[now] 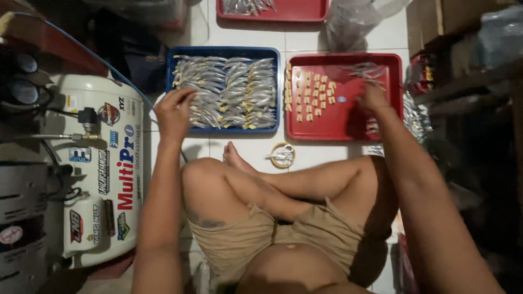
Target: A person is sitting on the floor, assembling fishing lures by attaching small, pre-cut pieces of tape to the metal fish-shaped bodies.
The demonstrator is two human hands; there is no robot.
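I sit cross-legged on a white tiled floor. My left hand [174, 111] reaches over the left edge of a blue tray [170, 71], fingers bent onto the rows of silvery fish-shaped pieces with yellow tips [229, 92]; whether it grips one I cannot tell. My right hand [373, 98] rests inside a red tray [348, 128], fingers down near a small heap of silvery pieces [364, 69]. Rows of small yellow bits [311, 92] lie in the left half of that tray.
A white air compressor tank [103, 163] with stickers lies to my left, a blue hose [109, 65] running from it. A tape roll holding small metal parts [283, 155] sits by my foot. Another red tray [272, 11] lies farther back, next to a clear plastic bag [354, 22]. Dark shelves [463, 81] stand at right.
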